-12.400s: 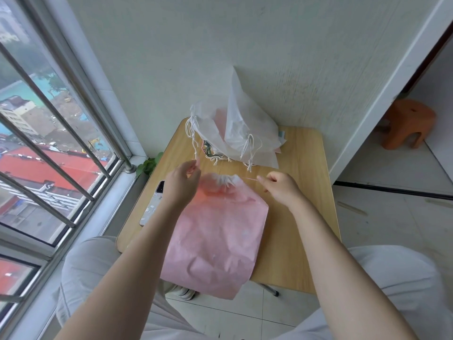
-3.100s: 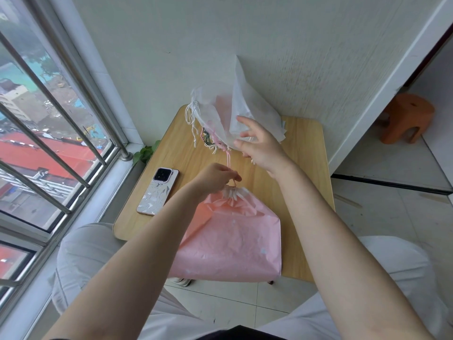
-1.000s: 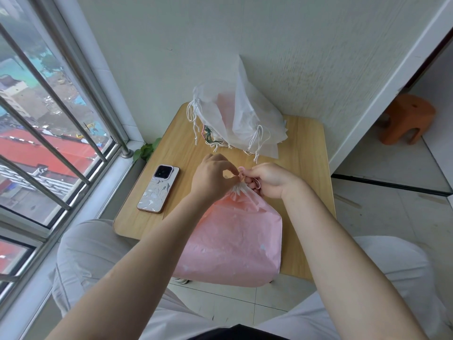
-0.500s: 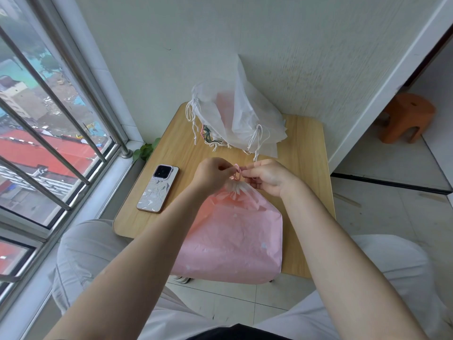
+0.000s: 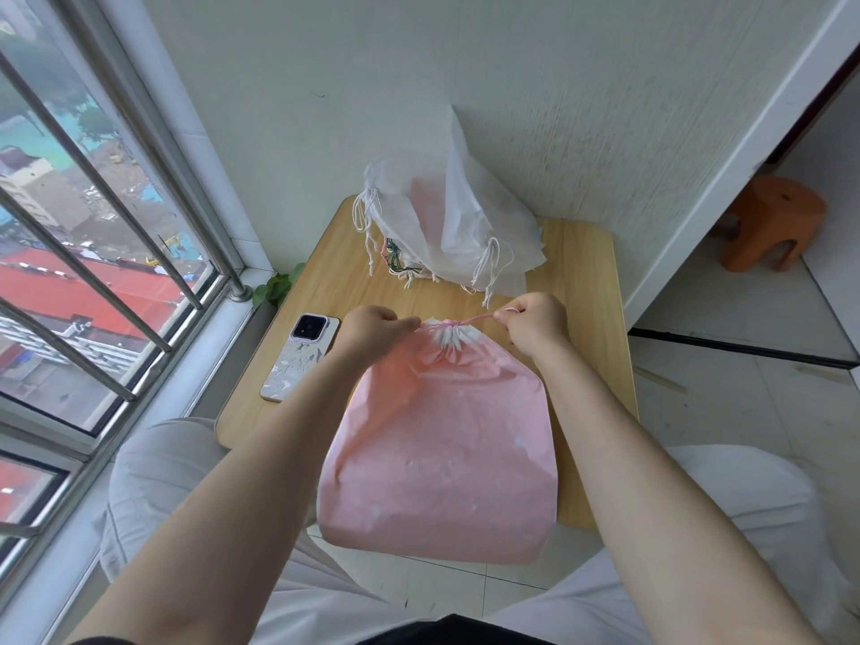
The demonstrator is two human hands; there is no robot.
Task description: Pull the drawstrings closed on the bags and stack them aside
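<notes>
A pink drawstring bag (image 5: 442, 458) lies on the small wooden table (image 5: 591, 281), its lower end hanging over the near edge. Its mouth (image 5: 449, 335) is gathered tight into white pleats. My left hand (image 5: 374, 335) pinches the gathered neck from the left. My right hand (image 5: 535, 325) holds the pink drawstring (image 5: 479, 318), stretched taut to the right of the neck. A pile of white drawstring bags (image 5: 446, 230) leans against the wall at the table's far side, their cords dangling.
A phone (image 5: 302, 356) lies face down near the table's left edge. A barred window (image 5: 93, 272) runs along the left. The wall stands right behind the table. An orange stool (image 5: 772, 221) sits on the floor at the right. My knees are under the table's near edge.
My hands have moved apart: the right one has drawn the pink string out to the right, and the left one holds the neck. The bag's mouth is gathered tighter.
</notes>
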